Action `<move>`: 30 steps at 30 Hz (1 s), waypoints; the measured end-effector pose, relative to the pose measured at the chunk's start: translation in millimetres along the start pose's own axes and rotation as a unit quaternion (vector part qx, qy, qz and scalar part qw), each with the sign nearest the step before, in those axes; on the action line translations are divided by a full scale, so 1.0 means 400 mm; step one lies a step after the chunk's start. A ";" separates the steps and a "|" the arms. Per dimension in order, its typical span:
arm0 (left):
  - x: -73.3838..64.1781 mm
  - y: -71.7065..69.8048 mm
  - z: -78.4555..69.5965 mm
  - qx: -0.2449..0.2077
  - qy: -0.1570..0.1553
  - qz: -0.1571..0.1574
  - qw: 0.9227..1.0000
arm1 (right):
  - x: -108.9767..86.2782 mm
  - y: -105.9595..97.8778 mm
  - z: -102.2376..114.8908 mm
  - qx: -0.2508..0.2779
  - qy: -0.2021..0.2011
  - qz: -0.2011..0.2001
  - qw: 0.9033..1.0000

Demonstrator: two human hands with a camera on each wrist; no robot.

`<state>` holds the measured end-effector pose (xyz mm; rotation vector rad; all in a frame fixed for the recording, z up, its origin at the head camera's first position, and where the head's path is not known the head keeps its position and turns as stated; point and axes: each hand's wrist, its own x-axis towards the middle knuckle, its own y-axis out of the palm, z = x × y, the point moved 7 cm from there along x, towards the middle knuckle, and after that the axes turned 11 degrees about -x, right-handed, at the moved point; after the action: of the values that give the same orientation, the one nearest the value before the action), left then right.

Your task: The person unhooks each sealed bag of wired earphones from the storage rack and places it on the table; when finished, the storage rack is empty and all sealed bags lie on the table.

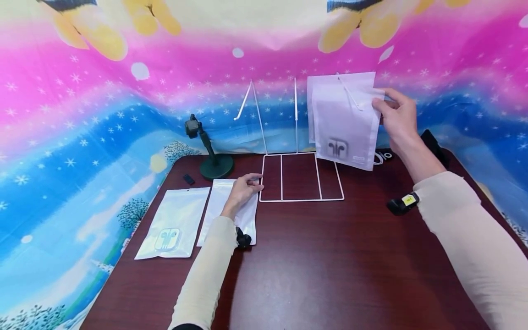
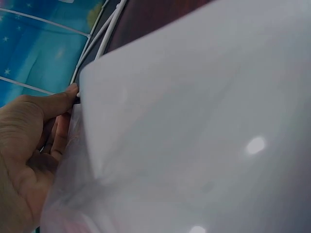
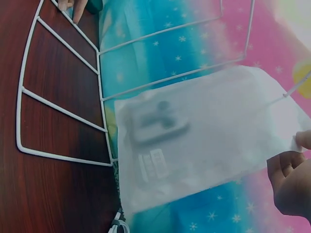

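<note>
A white wire display rack with upright arms stands on the table. White pouches hang from its right arm, the front pouch showing an earphone case through its face. My right hand pinches this pouch's upper right edge between thumb and fingers; the right wrist view shows the same pouch with the hook wire at its top. With thumb and fingertips, my left hand holds the left side wire of the rack's base. Below that hand lies a flat white pouch, partly hidden by the forearm.
Another white pouch with an earphone picture lies at the left. A dark green stand with a small device on top is behind it, beside a small black object. A white cable lies at the back right. A patterned cloth hangs behind the table.
</note>
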<state>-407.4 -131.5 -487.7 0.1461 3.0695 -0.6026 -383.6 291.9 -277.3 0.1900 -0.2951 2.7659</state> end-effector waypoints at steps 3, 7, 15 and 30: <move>0.000 -0.002 0.003 0.003 0.000 -0.001 1.000 | -0.017 -0.011 0.006 -0.004 -0.011 0.001 1.000; 0.001 -0.004 0.002 0.002 0.004 0.000 1.000 | -0.038 -0.026 0.011 0.023 -0.014 0.001 1.000; 0.004 -0.002 -0.008 0.004 0.000 -0.001 1.000 | -0.085 -0.055 0.008 0.083 -0.015 0.005 0.996; -0.002 0.002 -0.004 -0.002 -0.001 -0.001 1.000 | -0.170 -0.090 0.012 0.132 -0.032 0.035 0.990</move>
<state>-406.4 -130.3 -486.4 0.1435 3.0686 -0.5954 -307.2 301.4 -277.4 0.3422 0.0526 2.8645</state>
